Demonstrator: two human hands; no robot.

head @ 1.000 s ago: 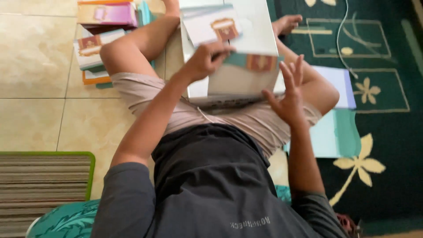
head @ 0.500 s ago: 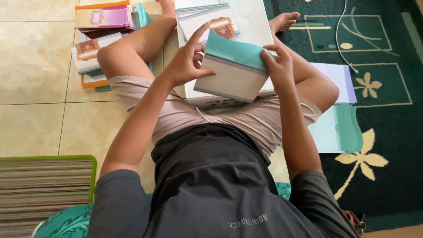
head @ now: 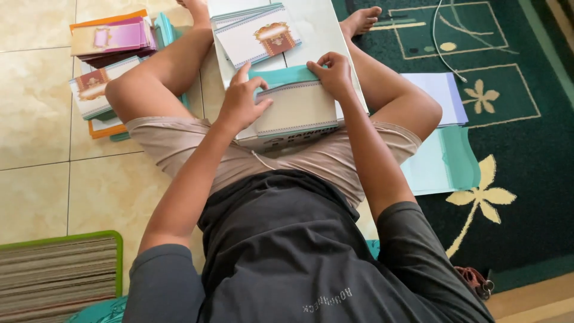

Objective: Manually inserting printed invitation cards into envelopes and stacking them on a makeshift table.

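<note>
Left hand (head: 242,101) and right hand (head: 332,75) apart, both pressing flat on card stack (head: 296,107) in lap; loose cards (head: 257,33) at 12 o'clock.

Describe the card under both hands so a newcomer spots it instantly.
Start at the white board across the person's lap. Nearest the body lies a cream card pressed by the left hand and right hand. Unlike the card stack beyond, it has a teal flap.
</note>
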